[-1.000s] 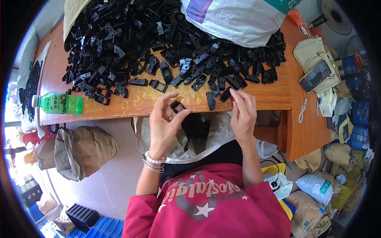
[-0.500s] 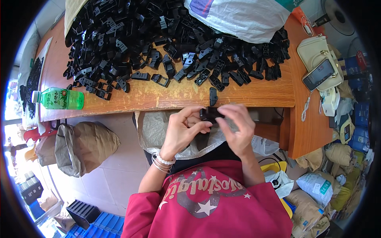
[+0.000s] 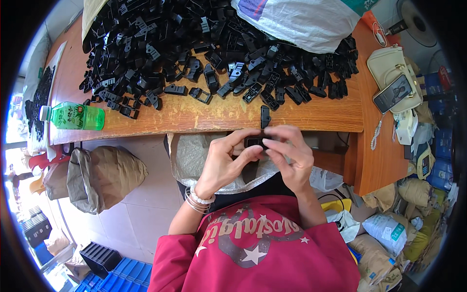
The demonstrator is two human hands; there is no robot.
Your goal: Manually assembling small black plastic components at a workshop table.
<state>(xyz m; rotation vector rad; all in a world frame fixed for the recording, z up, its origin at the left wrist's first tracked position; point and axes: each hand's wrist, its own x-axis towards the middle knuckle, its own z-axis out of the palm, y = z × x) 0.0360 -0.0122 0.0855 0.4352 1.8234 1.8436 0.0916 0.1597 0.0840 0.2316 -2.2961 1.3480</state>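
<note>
Between my two hands, just off the table's front edge, is a small black plastic part (image 3: 254, 141) with a hollow frame. My left hand (image 3: 226, 158) grips it with thumb and fingers. The fingers of my right hand (image 3: 292, 155) are closed at its right side, partly blurred; whether they pinch the part or something smaller I cannot make out. Another black plastic piece (image 3: 265, 117) stands at the table edge just beyond my fingers. Below my hands an open woven sack (image 3: 189, 158) hangs at the edge, with dark contents partly hidden.
A large heap of black plastic parts (image 3: 146, 58) covers the back of the wooden table (image 3: 194, 117), beside a white woven sack (image 3: 301, 24). A green bottle (image 3: 78, 117) lies at left. A phone (image 3: 392, 93) rests on a cream handbag (image 3: 384, 61) at right. A brown sack (image 3: 112, 177) stands on the floor.
My right hand has come in closer to the black plastic part, its fingers drawing together. The part has turned slightly in my left hand. The view has shifted a little.
</note>
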